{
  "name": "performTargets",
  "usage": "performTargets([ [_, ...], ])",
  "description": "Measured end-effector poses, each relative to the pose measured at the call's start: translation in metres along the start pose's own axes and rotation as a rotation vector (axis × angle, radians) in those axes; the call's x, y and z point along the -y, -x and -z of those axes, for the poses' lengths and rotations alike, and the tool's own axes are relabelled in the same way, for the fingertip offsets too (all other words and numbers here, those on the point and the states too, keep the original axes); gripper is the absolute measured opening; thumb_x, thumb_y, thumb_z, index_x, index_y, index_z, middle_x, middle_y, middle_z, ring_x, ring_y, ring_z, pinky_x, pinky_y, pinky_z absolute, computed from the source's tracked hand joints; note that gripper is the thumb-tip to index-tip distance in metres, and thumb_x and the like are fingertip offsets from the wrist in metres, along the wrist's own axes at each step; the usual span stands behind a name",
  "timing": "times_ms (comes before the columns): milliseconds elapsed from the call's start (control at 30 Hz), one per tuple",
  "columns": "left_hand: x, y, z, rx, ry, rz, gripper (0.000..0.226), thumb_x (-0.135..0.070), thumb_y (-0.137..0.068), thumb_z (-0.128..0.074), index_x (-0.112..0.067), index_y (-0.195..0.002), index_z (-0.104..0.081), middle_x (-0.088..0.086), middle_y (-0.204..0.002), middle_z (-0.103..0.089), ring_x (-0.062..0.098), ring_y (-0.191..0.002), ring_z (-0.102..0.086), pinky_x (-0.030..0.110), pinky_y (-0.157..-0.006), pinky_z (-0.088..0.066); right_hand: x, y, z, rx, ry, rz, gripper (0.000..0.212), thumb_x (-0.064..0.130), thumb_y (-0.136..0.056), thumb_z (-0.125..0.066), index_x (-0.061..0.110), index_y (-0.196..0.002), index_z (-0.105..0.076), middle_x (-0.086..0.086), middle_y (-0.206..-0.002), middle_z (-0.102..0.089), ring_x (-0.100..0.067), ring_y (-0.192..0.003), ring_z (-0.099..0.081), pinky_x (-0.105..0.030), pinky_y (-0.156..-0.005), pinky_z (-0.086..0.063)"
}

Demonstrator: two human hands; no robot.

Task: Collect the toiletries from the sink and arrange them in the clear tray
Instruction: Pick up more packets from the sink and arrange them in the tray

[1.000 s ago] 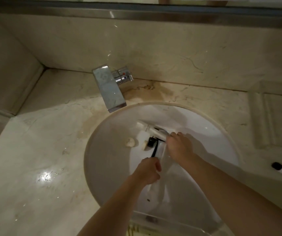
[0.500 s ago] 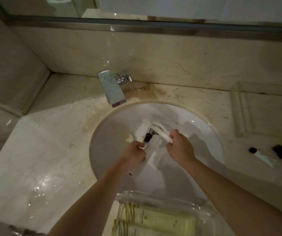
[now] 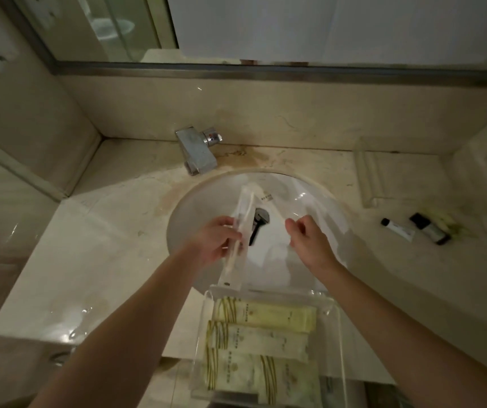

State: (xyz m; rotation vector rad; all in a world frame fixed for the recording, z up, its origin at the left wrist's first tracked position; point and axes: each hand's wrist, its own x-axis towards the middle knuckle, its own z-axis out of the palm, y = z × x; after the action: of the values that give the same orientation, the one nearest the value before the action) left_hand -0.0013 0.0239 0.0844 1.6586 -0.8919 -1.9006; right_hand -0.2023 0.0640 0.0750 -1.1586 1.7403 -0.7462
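Note:
My left hand (image 3: 214, 241) grips long, thin wrapped toiletry packets (image 3: 242, 219) above the white sink (image 3: 207, 198); they run from the far side of the basin down toward the clear tray (image 3: 335, 313). A dark item (image 3: 254, 231) hangs behind them near the drain (image 3: 261, 215). My right hand (image 3: 307, 240) hovers over the basin's right half, fingers loosely curled and holding nothing. The clear tray sits at the near edge of the counter and holds three pale yellow-striped packets (image 3: 263, 315) laid side by side.
A chrome faucet (image 3: 196, 153) stands behind the basin. On the counter to the right lie two small tubes with black caps (image 3: 397, 229) (image 3: 429, 228) and a clear ridged soap dish (image 3: 372, 178). A mirror runs along the back wall.
My right hand let go of the packets and drew back to the right. My left hand now holds them alone, lifted. The view pulled back, showing the tray.

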Motion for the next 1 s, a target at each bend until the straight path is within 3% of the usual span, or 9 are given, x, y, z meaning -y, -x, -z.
performTargets([
  [133, -0.01, 0.017, 0.001, 0.073, 0.032, -0.048, 0.019, 0.01, -0.086, -0.055, -0.008, -0.08, -0.052, 0.016, -0.083, -0.063, 0.029, -0.073, -0.065, 0.04, -0.071, -0.055, 0.002, 0.022, 0.007, 0.023, -0.034, 0.054, 0.02, 0.027, -0.091, -0.055, 0.018, -0.079, -0.043, 0.0, -0.075, -0.053, -0.022, -0.075, -0.058, -0.035, -0.068, -0.044],
  [233, -0.013, 0.026, 0.0, 0.161, 0.058, -0.096, 0.023, 0.013, -0.081, -0.06, -0.007, -0.082, -0.049, 0.019, -0.084, -0.065, 0.029, -0.07, -0.069, 0.039, -0.065, -0.059, 0.004, 0.039, 0.014, 0.143, -0.064, 0.052, 0.021, 0.018, -0.087, -0.062, 0.023, -0.098, -0.046, -0.004, -0.074, -0.054, -0.022, -0.071, -0.06, -0.038, -0.072, -0.049],
  [333, -0.012, 0.033, -0.004, 0.253, 0.09, -0.113, 0.038, 0.014, -0.077, -0.065, 0.001, -0.11, -0.051, 0.022, -0.096, -0.064, 0.031, -0.082, -0.069, 0.037, -0.067, -0.058, 0.008, 0.054, 0.02, 0.219, 0.021, 0.045, 0.035, 0.017, -0.084, -0.066, 0.026, -0.113, -0.047, -0.001, -0.072, -0.055, -0.024, -0.077, -0.067, -0.036, -0.074, -0.048],
  [400, -0.009, 0.036, -0.008, 0.313, 0.085, -0.113, 0.062, 0.011, -0.072, -0.069, 0.006, -0.128, -0.045, 0.024, -0.105, -0.059, 0.036, -0.092, -0.064, 0.039, -0.074, -0.057, 0.012, 0.063, 0.024, 0.231, 0.03, 0.035, 0.019, 0.013, -0.084, -0.065, 0.014, -0.101, -0.058, -0.001, -0.074, -0.061, -0.024, -0.08, -0.071, -0.032, -0.07, -0.047],
  [467, -0.005, 0.04, -0.014, 0.333, 0.075, -0.128, 0.063, 0.011, -0.072, -0.067, 0.006, -0.131, -0.045, 0.02, -0.103, -0.06, 0.034, -0.091, -0.063, 0.038, -0.074, -0.056, 0.014, 0.071, 0.027, 0.247, 0.024, -0.009, 0.012, 0.011, -0.084, -0.065, 0.008, -0.093, -0.058, -0.002, -0.079, -0.067, -0.02, -0.078, -0.073, -0.025, -0.058, -0.044],
  [633, 0.003, 0.048, -0.022, 0.298, -0.052, -0.22, 0.049, 0.019, -0.071, -0.066, -0.005, -0.113, -0.055, 0.014, -0.097, -0.064, 0.025, -0.082, -0.065, 0.026, -0.057, -0.047, 0.015, 0.09, 0.032, 0.359, 0.028, -0.036, 0.035, 0.012, -0.079, -0.073, 0.009, -0.105, -0.05, -0.01, -0.093, -0.072, -0.021, -0.074, -0.074, -0.032, -0.064, -0.051],
  [733, 0.003, 0.054, -0.024, 0.303, -0.133, -0.227, 0.048, 0.012, -0.077, -0.066, -0.004, -0.12, -0.054, 0.013, -0.099, -0.069, 0.018, -0.074, -0.063, 0.021, -0.053, -0.045, 0.009, 0.094, 0.034, 0.322, 0.035, -0.016, 0.031, 0.013, -0.079, -0.07, 0.013, -0.102, -0.05, -0.015, -0.09, -0.072, -0.022, -0.068, -0.07, -0.024, -0.05, -0.044],
  [833, 0.0, 0.061, -0.027, 0.259, -0.099, -0.18, 0.019, -0.017, -0.095, -0.053, -0.008, -0.111, -0.059, 0.011, -0.094, -0.071, 0.018, -0.065, -0.057, 0.025, -0.057, -0.042, 0.005, 0.096, 0.035, 0.248, -0.097, 0.001, 0.015, 0.015, -0.088, -0.062, 0.011, -0.096, -0.05, -0.012, -0.073, -0.067, -0.02, -0.056, -0.06, -0.026, -0.052, -0.044],
  [1000, -0.001, 0.062, -0.024, 0.238, 0.037, -0.084, 0.033, -0.025, -0.095, -0.045, -0.014, -0.079, -0.071, 0.012, -0.084, -0.066, 0.022, -0.067, -0.055, 0.038, -0.071, -0.048, -0.003, 0.097, 0.035, 0.155, -0.273, -0.018, 0.017, 0.022, -0.098, -0.048, 0.01, -0.086, -0.052, -0.012, -0.071, -0.067, -0.024, -0.059, -0.063, -0.037, -0.067, -0.049],
])
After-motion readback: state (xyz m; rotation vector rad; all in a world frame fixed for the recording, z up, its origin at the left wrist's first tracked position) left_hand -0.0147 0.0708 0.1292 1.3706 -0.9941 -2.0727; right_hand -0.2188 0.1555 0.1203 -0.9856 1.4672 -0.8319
